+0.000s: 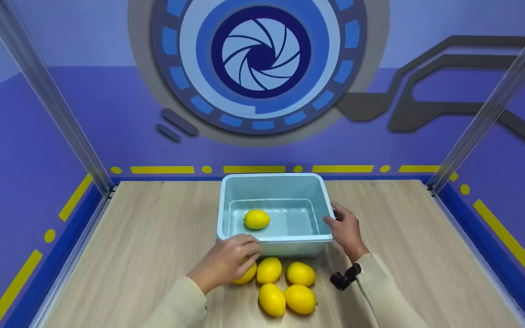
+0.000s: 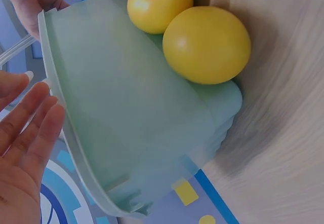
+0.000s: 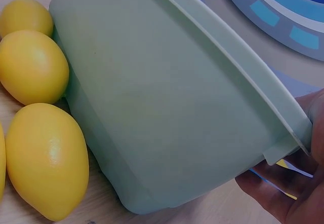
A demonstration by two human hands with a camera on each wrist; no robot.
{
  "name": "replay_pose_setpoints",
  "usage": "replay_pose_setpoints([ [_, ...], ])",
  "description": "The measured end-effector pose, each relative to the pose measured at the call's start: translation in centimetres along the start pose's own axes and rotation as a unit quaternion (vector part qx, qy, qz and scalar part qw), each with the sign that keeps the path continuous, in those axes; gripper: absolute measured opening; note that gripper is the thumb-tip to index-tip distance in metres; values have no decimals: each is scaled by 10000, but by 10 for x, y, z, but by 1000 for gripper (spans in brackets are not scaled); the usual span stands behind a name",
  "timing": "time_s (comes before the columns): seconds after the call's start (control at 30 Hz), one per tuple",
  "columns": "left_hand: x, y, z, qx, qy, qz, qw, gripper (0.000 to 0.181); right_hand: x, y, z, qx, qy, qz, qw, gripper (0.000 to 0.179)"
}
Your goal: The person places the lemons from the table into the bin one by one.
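A pale blue plastic bin [image 1: 296,248] stands on the table with one lemon [image 1: 257,219] inside. My right hand [image 1: 348,230] grips the bin's right rim, thumb on top and fingers underneath, as the right wrist view shows. At the near left corner, my left hand [image 1: 228,259] is at the front rim with its fingers [image 2: 38,127] extended and nothing in its grasp. Several yellow lemons [image 1: 269,270] lie on the table in front of the bin, one partly hidden by the left hand. In the left wrist view a lemon [image 2: 206,45] sits close against the bin's front wall.
The wooden tabletop [image 1: 162,218] is bounded by blue printed panels at the back and sides. Metal posts [image 1: 476,118] rise at the back corners. A black device [image 1: 345,277] is worn at the right wrist.
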State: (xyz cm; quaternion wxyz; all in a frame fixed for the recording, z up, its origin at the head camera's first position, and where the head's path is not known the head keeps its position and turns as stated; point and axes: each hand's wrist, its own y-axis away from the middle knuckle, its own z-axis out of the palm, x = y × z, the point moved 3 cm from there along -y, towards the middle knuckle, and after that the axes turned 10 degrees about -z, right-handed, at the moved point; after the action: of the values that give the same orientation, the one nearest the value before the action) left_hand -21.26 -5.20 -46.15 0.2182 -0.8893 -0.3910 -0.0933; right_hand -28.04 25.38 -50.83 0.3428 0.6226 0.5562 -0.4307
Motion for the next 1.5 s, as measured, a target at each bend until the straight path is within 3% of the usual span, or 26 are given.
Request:
replay_pose_setpoints([
  [0.13, 0, 2, 5, -176, -51, 39, 9998, 17, 1, 0, 1, -12, 45, 35, 10000, 59],
  [0.53, -4, 7, 16, -674, 63, -425, 9968, 21, 1, -1, -3, -61, 48, 102, 9999, 59],
  [0.9, -18, 9, 25, -1453, 2, -1108, 9832, 28, 2, -1, 0, -60, -62, 101, 9999, 59],
  [1.5, -27, 12, 36, -1883, -32, -1313, 9733, 27, 1, -2, 1, -64, -107, 70, 9999, 59],
])
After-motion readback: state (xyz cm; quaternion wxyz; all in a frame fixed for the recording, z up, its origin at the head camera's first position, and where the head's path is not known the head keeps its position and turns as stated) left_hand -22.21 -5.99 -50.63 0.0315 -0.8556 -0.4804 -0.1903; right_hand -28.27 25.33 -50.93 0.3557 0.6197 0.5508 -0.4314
